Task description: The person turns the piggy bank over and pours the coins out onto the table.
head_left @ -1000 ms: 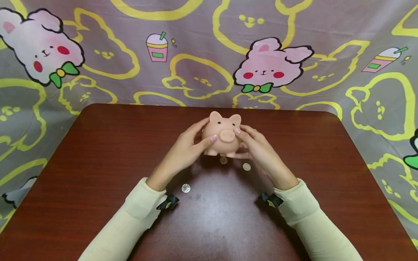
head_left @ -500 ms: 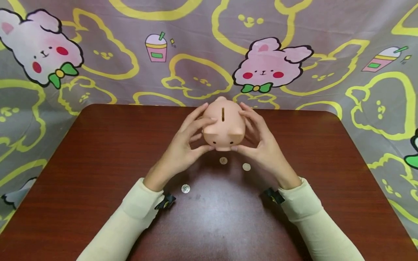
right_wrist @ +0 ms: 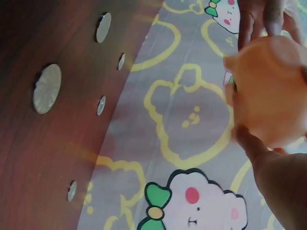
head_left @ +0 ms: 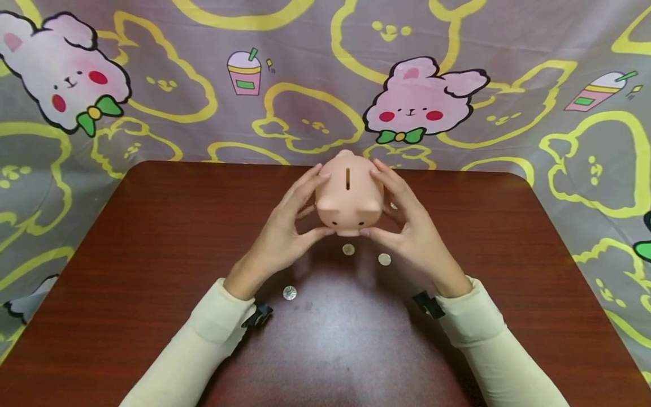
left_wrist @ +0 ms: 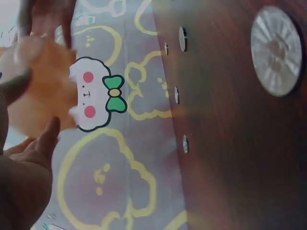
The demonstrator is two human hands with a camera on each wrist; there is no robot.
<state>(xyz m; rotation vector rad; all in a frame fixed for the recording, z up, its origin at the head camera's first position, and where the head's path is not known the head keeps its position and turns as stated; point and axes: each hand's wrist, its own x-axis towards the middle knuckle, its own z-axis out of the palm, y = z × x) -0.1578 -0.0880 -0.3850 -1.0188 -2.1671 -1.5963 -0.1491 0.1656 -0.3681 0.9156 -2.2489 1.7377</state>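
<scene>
A peach-coloured piggy bank is held up in both hands, its back with the coin slot turned to the head camera and its snout towards the person. My left hand grips one side, thumb by the snout and fingers spread along the flank. On the other side my right hand holds it the same way. Both wrist views show the piggy bank raised off the tabletop, blurred. Below it lie a brownish coin and a pale coin; a silvery coin is nearer the left wrist.
The dark red wooden table has rounded far corners. Behind it hangs a cloth printed with cartoon rabbits. Another coin shows partly between the right hand's fingers, farther back on the table.
The piggy bank has tipped from facing the head camera to showing its slotted back, snout now lower. Both hands turned with it, and the left fingers shifted slightly along its side.
</scene>
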